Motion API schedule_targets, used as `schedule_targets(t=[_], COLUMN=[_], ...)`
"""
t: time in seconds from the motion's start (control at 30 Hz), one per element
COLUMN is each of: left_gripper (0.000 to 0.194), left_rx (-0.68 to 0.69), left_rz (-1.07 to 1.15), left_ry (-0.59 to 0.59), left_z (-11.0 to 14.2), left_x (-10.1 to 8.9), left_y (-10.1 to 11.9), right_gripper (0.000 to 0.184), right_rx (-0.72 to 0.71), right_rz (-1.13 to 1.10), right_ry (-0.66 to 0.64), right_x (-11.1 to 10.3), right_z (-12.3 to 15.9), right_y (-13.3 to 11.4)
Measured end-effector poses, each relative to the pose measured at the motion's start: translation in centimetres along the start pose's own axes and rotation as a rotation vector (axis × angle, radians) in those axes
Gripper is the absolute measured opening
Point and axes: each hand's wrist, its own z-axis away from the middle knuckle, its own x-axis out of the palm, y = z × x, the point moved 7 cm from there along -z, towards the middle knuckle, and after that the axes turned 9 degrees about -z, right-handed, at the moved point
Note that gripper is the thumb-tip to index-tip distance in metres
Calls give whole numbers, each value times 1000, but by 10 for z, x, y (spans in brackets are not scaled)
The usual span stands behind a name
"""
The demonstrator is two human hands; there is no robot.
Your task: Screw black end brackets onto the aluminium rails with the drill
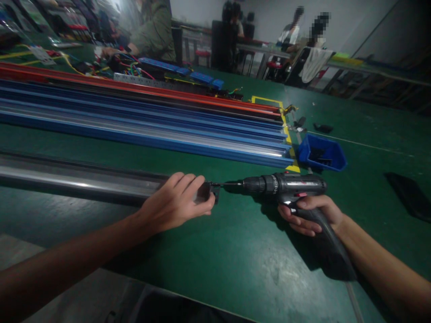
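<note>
A long grey metal profile (84,181) lies across the green table, its right end under my left hand (178,197). The fingers and thumb of that hand are wrapped round this end, where a small black end piece (216,194) shows. My right hand (313,215) grips a black cordless drill (296,184) by its handle, a finger at the trigger area. The drill lies level and points left. Its long thin bit (232,183) reaches to the black end piece; whether a screw sits at the tip is too small to tell.
Blue metal profiles (151,130) and a red one (168,92) lie behind. A blue bin (321,152) with dark parts stands right of them. A black flat object (409,195) rests at far right. Beyond the profiles, a person in a green sleeve (153,33) is near wiring.
</note>
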Motion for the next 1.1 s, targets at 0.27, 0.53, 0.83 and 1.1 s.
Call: schedule_targets(t=[0.27,0.53,0.83,1.1], left_gripper=[31,32,34,33], left_rx=[-1,33,27,22], left_rz=[2,14,7,13], left_ry=[17,-64,-79,-54], left_z=[0,1,1,0], left_x=[0,2,1,2], left_y=[0,1,1,0], right_gripper=[31,28,27,26], right_rx=[12,3,-8,9], right_rz=[-2,14,37,22], right_ry=[8,31,36,45], right_x=[-1,0,-3,-3], right_z=[1,1,1,2], right_y=[0,0,1,1])
